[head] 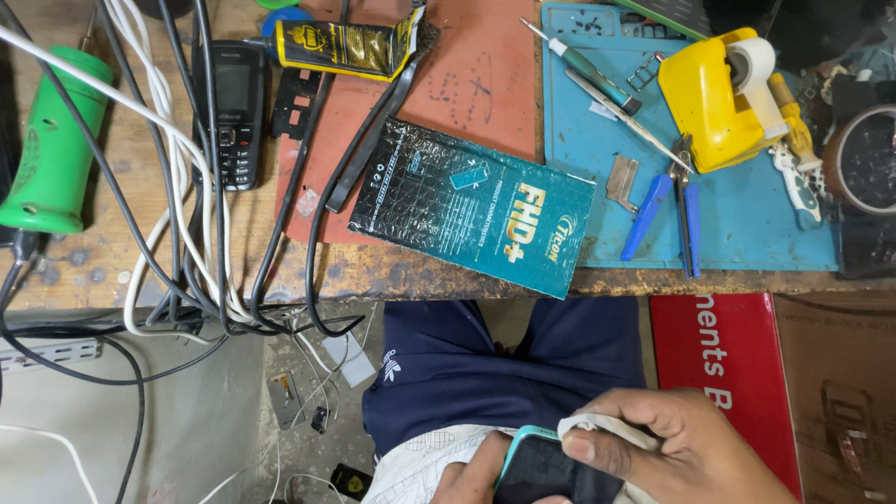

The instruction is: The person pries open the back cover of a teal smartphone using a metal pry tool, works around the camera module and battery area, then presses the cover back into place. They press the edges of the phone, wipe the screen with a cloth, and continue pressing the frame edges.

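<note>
Low in the head view, over my lap, my left hand [467,481] grips a smartphone [546,471] with a teal case edge and a dark screen. My right hand [681,448] presses a small white cloth [602,427] against the phone's upper edge with thumb and fingers. Both hands sit below the workbench front edge [420,280], above my dark blue shorts [485,364]. The lower part of the phone is cut off by the frame.
On the bench lie a teal bubble-wrap pouch [471,205], a blue mat [747,205] with cutters [686,210], a screwdriver [583,65] and a yellow tape dispenser [719,93], a black keypad phone [233,112], a glue tube [345,47], a green tool [51,149] and tangled cables [196,233]. A red box [723,364] stands beside my leg.
</note>
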The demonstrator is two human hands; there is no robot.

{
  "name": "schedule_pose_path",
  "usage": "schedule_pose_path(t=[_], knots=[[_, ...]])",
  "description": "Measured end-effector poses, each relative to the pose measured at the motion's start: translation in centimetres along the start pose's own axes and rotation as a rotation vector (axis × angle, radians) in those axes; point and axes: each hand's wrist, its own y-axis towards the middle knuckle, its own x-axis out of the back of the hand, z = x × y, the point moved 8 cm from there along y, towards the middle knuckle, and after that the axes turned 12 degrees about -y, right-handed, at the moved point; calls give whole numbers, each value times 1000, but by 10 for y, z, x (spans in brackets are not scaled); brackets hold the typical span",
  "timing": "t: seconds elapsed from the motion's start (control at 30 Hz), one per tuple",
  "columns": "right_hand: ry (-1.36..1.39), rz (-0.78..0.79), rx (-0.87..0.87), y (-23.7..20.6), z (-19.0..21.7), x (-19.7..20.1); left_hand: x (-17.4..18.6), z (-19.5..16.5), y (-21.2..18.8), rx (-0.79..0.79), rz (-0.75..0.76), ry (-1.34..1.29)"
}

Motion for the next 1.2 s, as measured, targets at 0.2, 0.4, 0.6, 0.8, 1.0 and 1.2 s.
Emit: schedule_pose_path(t=[0.2, 0.4, 0.6, 0.8, 1.0, 1.2], knots=[[118, -95, -60, -8, -55, 8, 9, -8, 4, 204, 93, -179], [349, -226, 45, -3, -47, -3, 12, -41, 7, 112, 56, -802], [305, -300, 207, -2, -5, -3, 22, -45, 10, 267, -113, -944], [238, -736, 518, -25, 38, 28, 47, -79, 25, -33, -151, -870], [209, -823, 626, -11, 66, 41, 64, -91, 44, -170, -209, -905], [86, -869, 723, 4, 97, 47, 68, -100, 53, -221, -228, -982]])
